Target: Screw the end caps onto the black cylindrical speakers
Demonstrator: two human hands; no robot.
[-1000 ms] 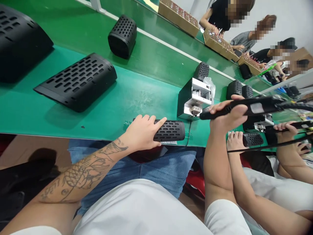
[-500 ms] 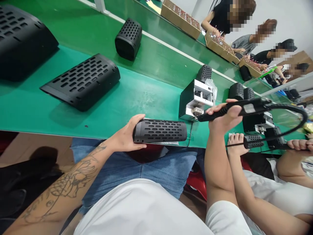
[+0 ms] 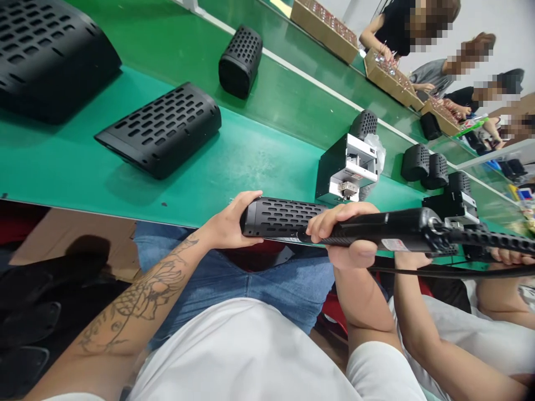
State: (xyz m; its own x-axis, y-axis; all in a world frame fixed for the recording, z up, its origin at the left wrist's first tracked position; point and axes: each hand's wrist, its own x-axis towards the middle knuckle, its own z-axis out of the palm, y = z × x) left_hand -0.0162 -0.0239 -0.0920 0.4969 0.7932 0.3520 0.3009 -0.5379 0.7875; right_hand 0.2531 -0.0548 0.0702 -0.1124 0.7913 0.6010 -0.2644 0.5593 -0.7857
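My left hand [image 3: 232,223] is closed round the left end of a black slotted housing [image 3: 278,216], which lies lengthwise at the front edge of the green bench. In my right hand [image 3: 345,234] is a black electric screwdriver [image 3: 388,227] with a cable at its rear end. It is held nearly level, its front end pointing left at the housing's near side. The tip is small and partly hidden by my fingers, so I cannot tell whether it touches the housing. Behind the housing stands a black and silver screw feeder [image 3: 349,170].
Other black slotted housings [image 3: 163,131] stand or lie to the left and farther back on the green bench [image 3: 267,150]. On the right, a co-worker's arm [image 3: 418,312] reaches to the bench beside my right arm. Cardboard boxes [image 3: 324,30] line the far side, with people behind them.
My right hand has brought the screwdriver from the screw feeder left and down to the housing. My left hand keeps its hold on the housing. The whole view has shifted slightly.
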